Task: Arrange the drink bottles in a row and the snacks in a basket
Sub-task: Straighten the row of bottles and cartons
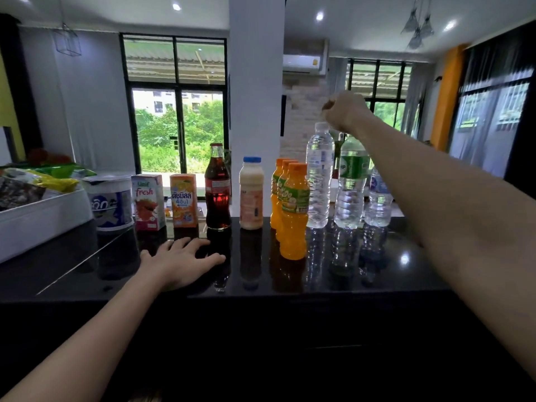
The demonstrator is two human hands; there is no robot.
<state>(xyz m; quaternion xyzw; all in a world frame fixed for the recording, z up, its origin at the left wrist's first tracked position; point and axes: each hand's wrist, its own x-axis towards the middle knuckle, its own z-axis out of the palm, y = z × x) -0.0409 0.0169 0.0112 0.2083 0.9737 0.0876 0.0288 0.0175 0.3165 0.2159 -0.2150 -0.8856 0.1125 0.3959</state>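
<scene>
Three orange bottles [293, 210] stand bunched just right of centre, overlapping one another instead of lining up, and three water bottles crowd the right of the black counter [333, 274]: a tall clear one [319, 175], a green-label one [351, 184] and a short one [377, 198]. That crowding is the main risk, in my judgement. The right arm reaches over all of them, so a dipped forearm or a sideways nudge could topple a light bottle into its neighbours. The glossy top would probably let a struck bottle slide too.

The right hand [343, 110], upper right of centre, hangs above the tall bottle's cap with fingers curled in loosely. It appears to hold nothing, and I cannot tell whether it touches the cap.

The left hand [179, 261], lower left of centre, lies flat with fingers spread on the counter, gripping nothing, near the cola [217, 187].

Further left stand a milk bottle [251, 192], two cartons [165, 201] and a tub [110, 198]. Snacks [43, 178] already sit in the white basket [40, 224] at the left edge.
</scene>
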